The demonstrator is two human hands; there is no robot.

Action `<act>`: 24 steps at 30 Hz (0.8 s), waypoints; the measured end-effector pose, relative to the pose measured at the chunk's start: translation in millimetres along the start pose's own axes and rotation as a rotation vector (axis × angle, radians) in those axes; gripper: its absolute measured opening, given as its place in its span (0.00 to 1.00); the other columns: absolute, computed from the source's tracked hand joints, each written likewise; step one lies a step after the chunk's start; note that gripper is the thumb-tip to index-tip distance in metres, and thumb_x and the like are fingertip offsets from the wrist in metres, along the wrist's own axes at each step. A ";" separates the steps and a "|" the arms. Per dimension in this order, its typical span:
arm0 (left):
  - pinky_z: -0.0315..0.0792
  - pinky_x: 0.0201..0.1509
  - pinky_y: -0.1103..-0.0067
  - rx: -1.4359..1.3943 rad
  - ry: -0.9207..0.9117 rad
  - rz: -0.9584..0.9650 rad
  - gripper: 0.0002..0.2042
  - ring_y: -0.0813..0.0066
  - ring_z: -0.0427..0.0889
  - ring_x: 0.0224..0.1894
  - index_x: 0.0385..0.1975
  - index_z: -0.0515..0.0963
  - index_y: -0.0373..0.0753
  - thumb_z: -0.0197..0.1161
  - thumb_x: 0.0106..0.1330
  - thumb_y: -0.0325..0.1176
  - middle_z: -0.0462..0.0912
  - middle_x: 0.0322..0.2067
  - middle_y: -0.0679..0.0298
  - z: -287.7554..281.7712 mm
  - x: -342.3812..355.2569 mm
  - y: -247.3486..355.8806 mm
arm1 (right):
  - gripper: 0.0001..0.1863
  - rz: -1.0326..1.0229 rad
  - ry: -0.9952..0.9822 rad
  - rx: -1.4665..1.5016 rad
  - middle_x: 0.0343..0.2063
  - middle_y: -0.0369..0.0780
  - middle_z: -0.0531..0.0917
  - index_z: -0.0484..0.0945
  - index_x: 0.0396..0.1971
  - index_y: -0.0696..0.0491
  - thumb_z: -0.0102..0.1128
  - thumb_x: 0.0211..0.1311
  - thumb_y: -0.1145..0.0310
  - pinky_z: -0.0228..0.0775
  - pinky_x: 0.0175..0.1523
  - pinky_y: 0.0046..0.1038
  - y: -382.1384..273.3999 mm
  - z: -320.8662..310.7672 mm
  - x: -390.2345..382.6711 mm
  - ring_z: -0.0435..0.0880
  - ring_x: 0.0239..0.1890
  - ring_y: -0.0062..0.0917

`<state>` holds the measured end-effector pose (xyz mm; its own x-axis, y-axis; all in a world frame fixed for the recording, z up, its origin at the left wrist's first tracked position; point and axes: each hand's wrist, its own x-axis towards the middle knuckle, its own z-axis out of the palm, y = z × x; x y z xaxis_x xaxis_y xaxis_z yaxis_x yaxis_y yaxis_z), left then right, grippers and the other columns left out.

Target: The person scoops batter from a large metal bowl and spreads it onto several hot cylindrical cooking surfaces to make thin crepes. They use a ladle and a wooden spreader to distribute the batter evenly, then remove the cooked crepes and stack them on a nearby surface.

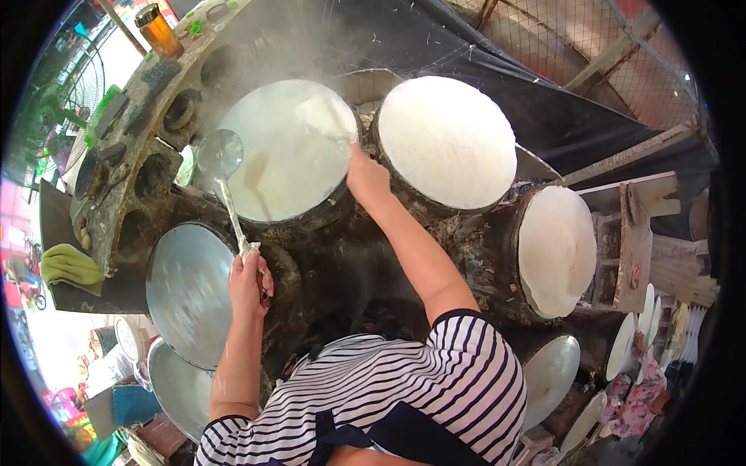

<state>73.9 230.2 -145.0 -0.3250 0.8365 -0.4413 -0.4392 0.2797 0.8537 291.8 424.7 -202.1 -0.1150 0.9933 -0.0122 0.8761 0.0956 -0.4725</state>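
Metal ladle (221, 155) clasped by closed fingers of the left hand (250, 283), long axis slanting ahead-left; pale round sheet (291, 175), right there, just left of the nearer right hand (368, 179), grip unclear!

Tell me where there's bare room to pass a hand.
Likely through the dark gap between left hand and right forearm, below the left pale disc; its depth is unclear. Crowded: the far-left counter, with dark pieces along it, and the lower right, with white discs and pink cloth.
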 end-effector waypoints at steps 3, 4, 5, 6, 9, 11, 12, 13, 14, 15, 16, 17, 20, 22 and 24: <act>0.59 0.08 0.85 -0.021 -0.004 -0.017 0.08 0.83 0.63 0.09 0.28 0.64 0.41 0.52 0.66 0.35 0.67 0.17 0.69 3.2 -0.5 -0.1 | 0.22 0.063 0.021 -0.012 0.24 0.51 0.80 0.64 0.56 0.55 0.45 0.60 0.68 0.71 0.34 0.45 14.6 6.3 1.4 0.81 0.28 0.45; 0.60 0.08 0.84 -0.031 -0.004 -0.025 0.07 0.83 0.64 0.10 0.29 0.64 0.41 0.52 0.66 0.34 0.67 0.17 0.69 4.3 -0.2 0.0 | 0.22 0.022 0.003 -0.027 0.24 0.50 0.80 0.64 0.55 0.55 0.45 0.60 0.68 0.71 0.34 0.44 17.6 7.7 3.9 0.81 0.28 0.44; 0.60 0.08 0.84 -0.028 -0.009 -0.027 0.07 0.83 0.64 0.10 0.29 0.64 0.41 0.52 0.66 0.34 0.67 0.17 0.69 3.7 0.1 -0.9 | 0.22 -0.017 -0.018 -0.039 0.23 0.49 0.80 0.64 0.55 0.55 0.45 0.61 0.67 0.71 0.34 0.44 20.3 9.9 5.0 0.81 0.28 0.44; 0.60 0.08 0.84 -0.025 -0.013 -0.030 0.07 0.83 0.64 0.09 0.29 0.64 0.41 0.52 0.66 0.34 0.67 0.17 0.69 2.9 1.3 -2.2 | 0.23 -0.116 -0.032 -0.080 0.22 0.48 0.81 0.64 0.55 0.54 0.43 0.57 0.73 0.72 0.32 0.42 24.4 9.5 12.5 0.81 0.26 0.42; 0.60 0.07 0.84 -0.024 -0.008 -0.022 0.07 0.83 0.65 0.09 0.29 0.64 0.41 0.52 0.66 0.34 0.67 0.17 0.69 4.2 -0.1 -1.9 | 0.23 -0.322 -0.035 -0.099 0.23 0.49 0.81 0.64 0.55 0.52 0.42 0.57 0.72 0.72 0.32 0.42 32.7 -8.6 26.9 0.81 0.26 0.42; 0.60 0.07 0.85 -0.029 0.001 -0.015 0.07 0.83 0.65 0.09 0.29 0.64 0.41 0.52 0.66 0.34 0.67 0.17 0.69 6.0 -1.0 -2.1 | 0.23 -0.189 -0.005 -0.131 0.24 0.48 0.81 0.65 0.56 0.52 0.42 0.58 0.71 0.71 0.31 0.42 32.9 -3.8 21.8 0.81 0.27 0.41; 0.60 0.08 0.85 -0.033 0.005 -0.012 0.07 0.83 0.65 0.09 0.29 0.64 0.41 0.52 0.66 0.34 0.67 0.17 0.69 6.7 -1.1 -2.4 | 0.23 -0.133 0.001 -0.128 0.25 0.47 0.81 0.65 0.56 0.52 0.42 0.58 0.71 0.71 0.31 0.42 35.3 3.8 21.0 0.81 0.27 0.41; 0.60 0.08 0.85 -0.036 0.008 -0.010 0.07 0.83 0.65 0.09 0.29 0.64 0.41 0.52 0.66 0.34 0.67 0.17 0.69 7.1 -1.0 -2.6 | 0.23 -0.076 0.008 -0.125 0.25 0.47 0.81 0.65 0.56 0.51 0.42 0.58 0.71 0.71 0.30 0.42 36.1 9.0 21.1 0.81 0.27 0.40; 0.60 0.08 0.85 -0.042 0.021 -0.005 0.07 0.83 0.65 0.09 0.29 0.64 0.41 0.52 0.66 0.34 0.67 0.17 0.69 7.5 -0.6 -1.8 | 0.22 -0.107 -0.092 -0.170 0.27 0.46 0.82 0.65 0.56 0.50 0.42 0.59 0.71 0.71 0.32 0.41 26.8 1.8 23.0 0.82 0.29 0.38; 0.60 0.08 0.85 -0.043 0.030 -0.006 0.07 0.83 0.65 0.10 0.29 0.65 0.41 0.52 0.66 0.34 0.67 0.17 0.69 7.3 -2.1 -2.1 | 0.22 -0.212 -0.107 -0.192 0.28 0.46 0.82 0.65 0.56 0.49 0.41 0.59 0.71 0.71 0.33 0.40 23.5 -4.2 26.8 0.82 0.30 0.38; 0.60 0.08 0.85 -0.043 0.038 -0.007 0.06 0.83 0.65 0.10 0.30 0.65 0.41 0.52 0.66 0.34 0.67 0.17 0.69 7.0 -2.9 -2.5 | 0.22 -0.314 -0.121 -0.214 0.29 0.46 0.82 0.65 0.56 0.49 0.41 0.60 0.71 0.71 0.33 0.39 21.4 -10.9 37.7 0.82 0.31 0.38; 0.60 0.08 0.85 -0.034 0.022 -0.007 0.06 0.83 0.64 0.10 0.30 0.65 0.41 0.52 0.66 0.34 0.67 0.17 0.69 7.7 -2.8 -2.8 | 0.22 -0.410 -0.134 -0.237 0.30 0.46 0.82 0.65 0.56 0.48 0.40 0.60 0.71 0.72 0.34 0.39 19.9 -22.0 48.1 0.82 0.32 0.38; 0.60 0.08 0.84 -0.015 -0.011 -0.002 0.07 0.83 0.64 0.10 0.29 0.65 0.41 0.52 0.66 0.34 0.66 0.17 0.69 5.7 0.9 -3.0 | 0.23 -0.340 -0.102 -0.211 0.28 0.46 0.80 0.61 0.58 0.45 0.39 0.63 0.70 0.70 0.32 0.39 18.5 -45.8 49.0 0.80 0.31 0.40; 0.60 0.09 0.84 -0.016 -0.032 -0.008 0.07 0.83 0.64 0.11 0.29 0.65 0.40 0.52 0.66 0.34 0.66 0.17 0.69 6.2 3.1 -4.2 | 0.24 -0.183 0.020 -0.101 0.26 0.47 0.79 0.57 0.61 0.43 0.38 0.64 0.68 0.69 0.30 0.40 29.0 -33.1 20.9 0.79 0.28 0.42; 0.60 0.09 0.84 -0.013 -0.042 -0.018 0.08 0.83 0.64 0.10 0.28 0.65 0.40 0.52 0.66 0.35 0.66 0.17 0.69 8.3 3.4 -1.4 | 0.26 -0.007 0.048 0.059 0.18 0.51 0.77 0.54 0.62 0.50 0.40 0.64 0.67 0.68 0.27 0.44 36.8 -7.9 -33.5 0.77 0.22 0.46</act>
<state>80.3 236.6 -145.4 -0.2820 0.8505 -0.4441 -0.4554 0.2887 0.8422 331.6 395.5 -212.1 -0.0968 0.9948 0.0331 0.8463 0.0998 -0.5232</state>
